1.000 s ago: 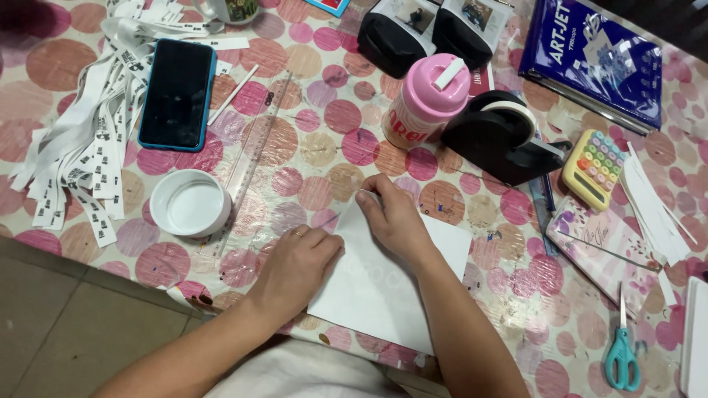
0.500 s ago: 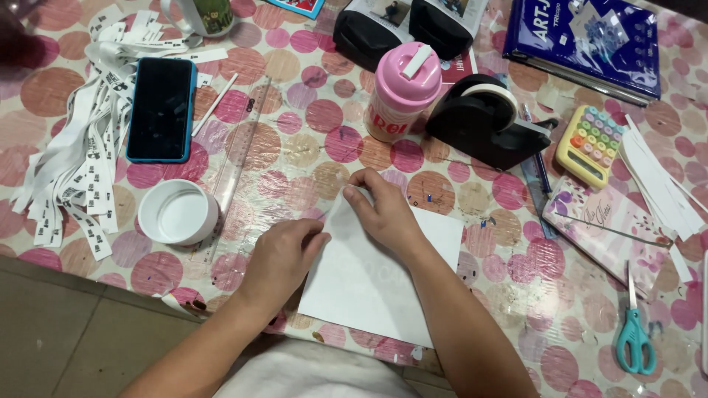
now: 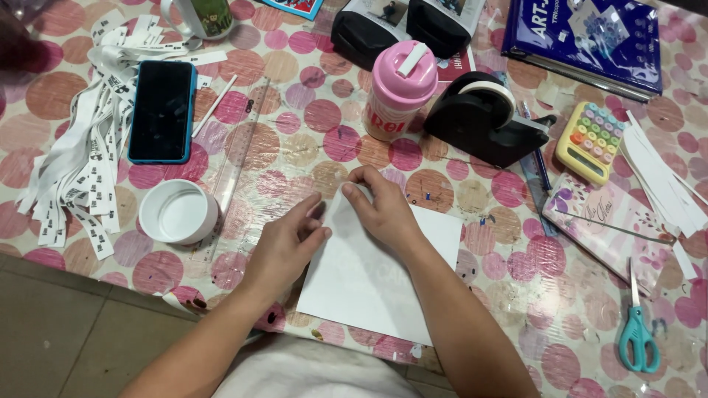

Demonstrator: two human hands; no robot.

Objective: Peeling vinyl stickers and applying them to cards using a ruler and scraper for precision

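White lid (image 3: pixel 178 211), ruler (image 3: pixel 234 163), bottle (image 3: pixel 400 90) ring paper (image 3: pixel 369 284).

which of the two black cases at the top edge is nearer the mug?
The left black case. It sits beside the pink bottle's far side, toward the mug; the right case lies farther off, toward the blue book.

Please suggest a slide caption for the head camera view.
Both hands, left and right, press a white sheet on a dotted table.
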